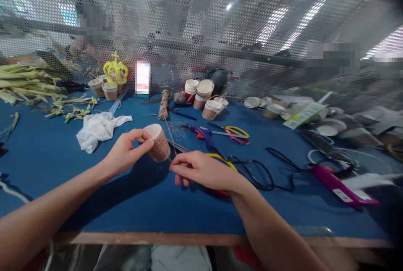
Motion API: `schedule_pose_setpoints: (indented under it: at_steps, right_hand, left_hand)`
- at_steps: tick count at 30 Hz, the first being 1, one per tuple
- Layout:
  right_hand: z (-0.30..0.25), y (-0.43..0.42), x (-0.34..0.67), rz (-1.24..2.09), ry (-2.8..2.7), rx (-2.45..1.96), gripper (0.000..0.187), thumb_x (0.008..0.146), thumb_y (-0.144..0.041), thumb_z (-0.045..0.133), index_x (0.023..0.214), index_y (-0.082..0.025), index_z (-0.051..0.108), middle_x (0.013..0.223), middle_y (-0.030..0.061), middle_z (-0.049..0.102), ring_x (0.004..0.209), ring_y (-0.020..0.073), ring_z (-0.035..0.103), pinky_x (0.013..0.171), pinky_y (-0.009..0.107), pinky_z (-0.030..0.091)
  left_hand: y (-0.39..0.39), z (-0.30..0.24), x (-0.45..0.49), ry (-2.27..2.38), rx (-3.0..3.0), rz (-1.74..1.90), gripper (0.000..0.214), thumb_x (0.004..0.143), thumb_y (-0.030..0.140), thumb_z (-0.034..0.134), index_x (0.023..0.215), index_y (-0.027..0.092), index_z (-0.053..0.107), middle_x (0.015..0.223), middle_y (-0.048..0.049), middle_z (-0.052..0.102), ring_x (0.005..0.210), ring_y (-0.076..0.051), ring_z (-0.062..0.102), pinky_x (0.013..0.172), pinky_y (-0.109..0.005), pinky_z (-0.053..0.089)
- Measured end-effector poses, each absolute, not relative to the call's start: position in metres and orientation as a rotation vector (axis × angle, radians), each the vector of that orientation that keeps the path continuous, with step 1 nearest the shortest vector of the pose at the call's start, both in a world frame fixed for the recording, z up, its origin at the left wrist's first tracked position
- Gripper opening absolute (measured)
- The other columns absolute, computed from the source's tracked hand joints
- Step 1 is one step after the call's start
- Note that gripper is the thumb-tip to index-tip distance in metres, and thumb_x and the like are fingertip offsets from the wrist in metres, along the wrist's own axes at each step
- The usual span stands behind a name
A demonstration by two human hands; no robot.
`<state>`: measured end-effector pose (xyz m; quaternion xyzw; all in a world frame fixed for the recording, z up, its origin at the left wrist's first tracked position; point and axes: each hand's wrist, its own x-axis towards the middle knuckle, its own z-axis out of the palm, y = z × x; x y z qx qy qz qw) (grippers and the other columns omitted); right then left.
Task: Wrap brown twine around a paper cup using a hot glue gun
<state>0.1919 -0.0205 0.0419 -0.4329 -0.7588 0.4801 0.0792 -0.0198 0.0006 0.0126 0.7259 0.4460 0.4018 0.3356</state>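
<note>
"Over the blue table, where was the cup?"
"Tilted, at the clock's centre; the left hand, curled nearly closed, pinched it by the rim."
"And the right hand?"
"At four o'clock, closed in a pinch on a strand of twine."
"What lay farther out?"
"The wound spool at twelve, the glue gun at three, a white cloth at nine."

Hands: two, I've got both!
Cups: several, too blurred rightward for my total
Blue glue gun: one, there!
Yellow crown: just one
Twine bundle: one
Lit screen: one, I see
Purple device: one
</note>
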Motion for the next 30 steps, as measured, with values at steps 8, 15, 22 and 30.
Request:
schedule_pose_setpoints:
  at_steps: [8,15,22,30]
  right_hand:
    - [0.048,0.0,0.2,0.563,-2.097,-1.834,0.022,0.086,-0.03,0.043,0.088,-0.017,0.061,0.062,0.0011,0.065,0.056,0.0128,0.062,0.051,0.019,0.044]
    - [0.051,0.046,0.244,0.192,-1.961,-2.218,0.018,0.084,-0.02,0.048,0.079,-0.012,0.064,0.085,0.0151,0.067,0.092,0.0291,0.061,0.076,0.034,0.042]
    - [0.023,0.065,0.25,0.552,-1.901,-2.349,0.029,0.087,-0.031,0.053,0.112,-0.016,0.054,0.113,0.0069,0.056,0.094,0.0199,0.057,0.078,0.039,0.049]
    - [0.037,0.047,0.247,0.795,-1.553,-1.849,0.012,0.078,-0.02,0.057,0.088,-0.013,0.057,0.07,0.0029,0.063,0.061,0.0116,0.059,0.056,0.022,0.047]
  left_hand:
    - [-0.004,0.02,-0.021,1.187,2.141,0.857,0.022,0.079,0.032,0.046,0.068,0.015,0.055,0.073,-0.0039,0.059,0.072,-0.016,0.053,0.07,-0.029,0.041]
    - [-0.005,0.032,-0.028,1.158,2.403,0.68,0.019,0.081,0.025,0.046,0.067,0.015,0.055,0.069,-0.0033,0.06,0.069,-0.016,0.053,0.066,-0.027,0.04]
    - [-0.003,0.028,-0.028,1.125,2.316,0.791,0.02,0.081,0.028,0.047,0.071,0.015,0.057,0.072,-0.0035,0.061,0.07,-0.015,0.054,0.068,-0.026,0.042]
    - [0.002,0.023,-0.027,1.084,2.143,0.71,0.022,0.08,0.031,0.048,0.072,0.015,0.059,0.072,-0.0012,0.061,0.068,-0.014,0.054,0.065,-0.023,0.04]
